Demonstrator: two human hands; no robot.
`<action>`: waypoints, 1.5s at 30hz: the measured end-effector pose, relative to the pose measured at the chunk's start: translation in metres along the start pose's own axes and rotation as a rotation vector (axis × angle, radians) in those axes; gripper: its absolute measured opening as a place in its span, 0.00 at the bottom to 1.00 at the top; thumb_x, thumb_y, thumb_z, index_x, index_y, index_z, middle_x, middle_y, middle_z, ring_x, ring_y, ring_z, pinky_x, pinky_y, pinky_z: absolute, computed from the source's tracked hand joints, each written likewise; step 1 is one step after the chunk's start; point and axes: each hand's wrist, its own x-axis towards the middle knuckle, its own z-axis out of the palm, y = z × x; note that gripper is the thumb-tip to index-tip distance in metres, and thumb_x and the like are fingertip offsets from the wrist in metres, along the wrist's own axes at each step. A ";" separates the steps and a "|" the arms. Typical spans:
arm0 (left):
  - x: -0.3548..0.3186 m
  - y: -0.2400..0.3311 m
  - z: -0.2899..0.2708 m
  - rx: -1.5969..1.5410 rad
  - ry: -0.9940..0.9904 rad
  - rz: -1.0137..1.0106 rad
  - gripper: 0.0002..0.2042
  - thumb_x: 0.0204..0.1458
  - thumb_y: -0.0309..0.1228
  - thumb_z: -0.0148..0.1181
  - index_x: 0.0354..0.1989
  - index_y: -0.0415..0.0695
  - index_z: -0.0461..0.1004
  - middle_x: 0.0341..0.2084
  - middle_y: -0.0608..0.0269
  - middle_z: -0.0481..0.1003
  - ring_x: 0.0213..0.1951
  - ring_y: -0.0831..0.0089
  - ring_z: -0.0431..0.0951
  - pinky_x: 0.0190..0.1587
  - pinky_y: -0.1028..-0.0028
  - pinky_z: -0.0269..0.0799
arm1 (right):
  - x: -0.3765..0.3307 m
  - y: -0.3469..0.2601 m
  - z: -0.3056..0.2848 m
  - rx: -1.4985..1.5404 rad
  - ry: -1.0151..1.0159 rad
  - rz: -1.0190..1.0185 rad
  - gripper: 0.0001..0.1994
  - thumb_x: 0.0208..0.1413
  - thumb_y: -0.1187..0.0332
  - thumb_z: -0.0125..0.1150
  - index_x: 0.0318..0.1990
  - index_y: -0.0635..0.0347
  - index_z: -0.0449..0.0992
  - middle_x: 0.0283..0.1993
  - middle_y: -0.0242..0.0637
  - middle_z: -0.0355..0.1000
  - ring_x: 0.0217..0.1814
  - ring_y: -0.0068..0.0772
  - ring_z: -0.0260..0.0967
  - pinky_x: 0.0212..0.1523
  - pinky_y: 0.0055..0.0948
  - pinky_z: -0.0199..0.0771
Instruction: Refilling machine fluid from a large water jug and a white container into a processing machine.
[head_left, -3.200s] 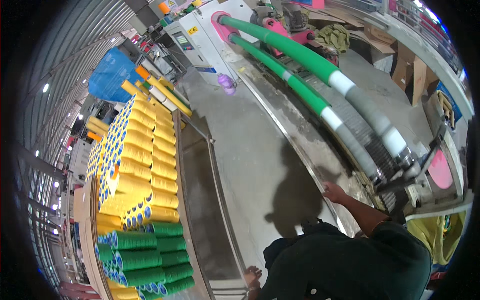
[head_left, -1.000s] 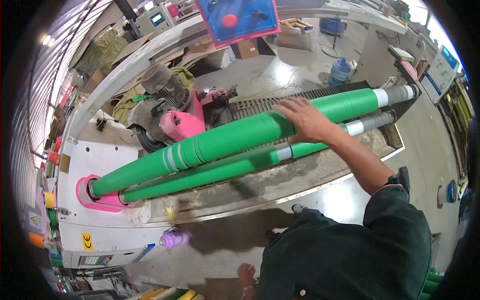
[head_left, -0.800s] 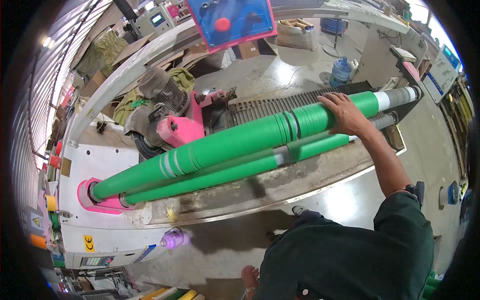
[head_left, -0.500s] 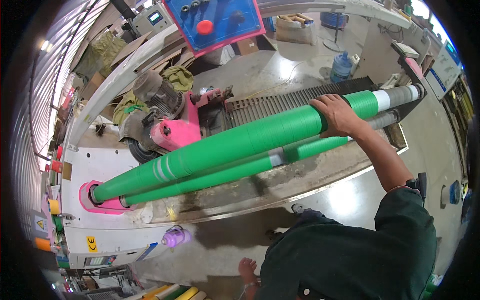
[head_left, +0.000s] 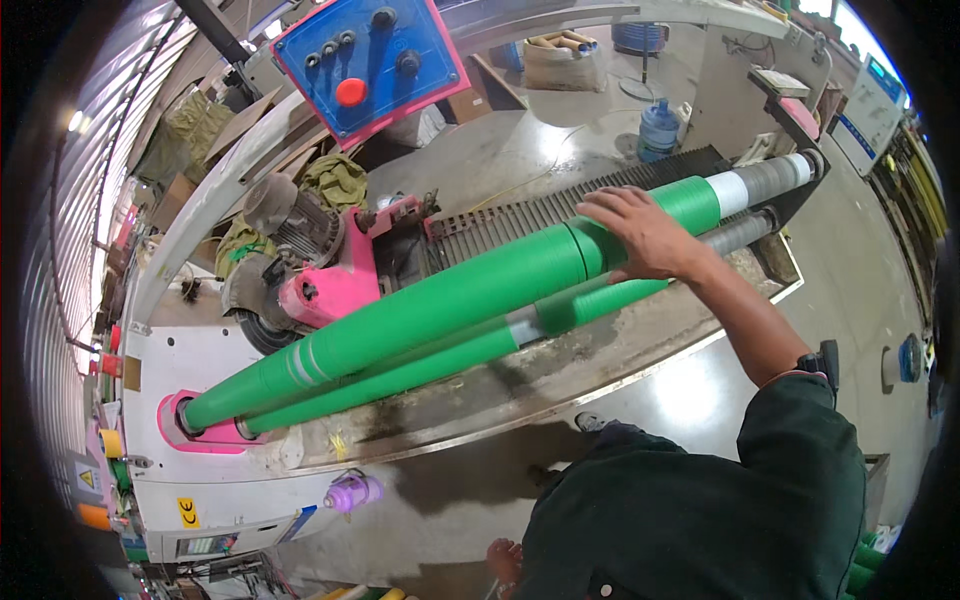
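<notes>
A long green roll (head_left: 440, 290) of wound material lies slantwise on its shaft, from the pink bracket (head_left: 172, 425) at the left to the far right. My right hand (head_left: 640, 235) rests on top of it, right of the middle. Its fingers are spread over the curved surface, the thumb toward me, not wrapped round the roll. A dark seam crosses the roll just left of my fingers. Close below runs a second, thinner green roll (head_left: 400, 370) with a pale band. My left hand (head_left: 505, 560) hangs low near the bottom edge, small and blurred; its fingers are unclear.
Behind the rolls stand a pink machine arm (head_left: 330, 285), a motor (head_left: 285, 212) and a slatted rail (head_left: 560, 220). A blue control panel (head_left: 370, 65) with a red button hangs above. A purple bottle (head_left: 352, 492) is below the bed; a blue water jug (head_left: 657, 132) stands behind.
My right hand has slid left along the green roll, and its fingers are spread wider. The seam now shows beside it. The view has shifted slightly; my left hand sits lower.
</notes>
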 end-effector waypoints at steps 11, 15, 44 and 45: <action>-0.006 0.010 0.021 -0.035 -0.031 0.148 0.18 0.53 0.30 0.57 0.52 0.40 0.66 0.30 0.57 0.73 0.29 0.63 0.78 0.25 0.72 0.73 | -0.058 0.078 -0.024 -0.152 -0.035 0.210 0.48 0.20 0.68 0.78 0.60 0.58 0.63 0.58 0.45 0.64 0.61 0.50 0.60 0.65 0.42 0.59; 0.012 -0.010 0.005 -0.112 -0.066 0.053 0.19 0.53 0.28 0.57 0.54 0.39 0.65 0.30 0.55 0.74 0.28 0.64 0.78 0.25 0.73 0.74 | -0.034 0.062 -0.011 -0.116 -0.047 0.138 0.45 0.25 0.64 0.76 0.59 0.57 0.64 0.56 0.47 0.65 0.61 0.51 0.60 0.63 0.42 0.59; 0.016 -0.025 0.018 -0.225 0.070 0.006 0.22 0.50 0.31 0.62 0.52 0.34 0.70 0.28 0.57 0.76 0.26 0.70 0.79 0.24 0.74 0.71 | -0.042 0.057 0.004 -0.176 0.057 0.144 0.48 0.22 0.70 0.76 0.61 0.61 0.63 0.59 0.48 0.65 0.63 0.52 0.60 0.66 0.45 0.56; 0.013 -0.020 0.021 -0.147 0.129 -0.027 0.22 0.50 0.31 0.62 0.52 0.34 0.70 0.28 0.57 0.76 0.25 0.70 0.78 0.23 0.74 0.71 | -0.042 0.057 0.003 -0.178 0.058 0.143 0.48 0.22 0.70 0.76 0.61 0.61 0.63 0.59 0.48 0.65 0.63 0.52 0.60 0.66 0.45 0.56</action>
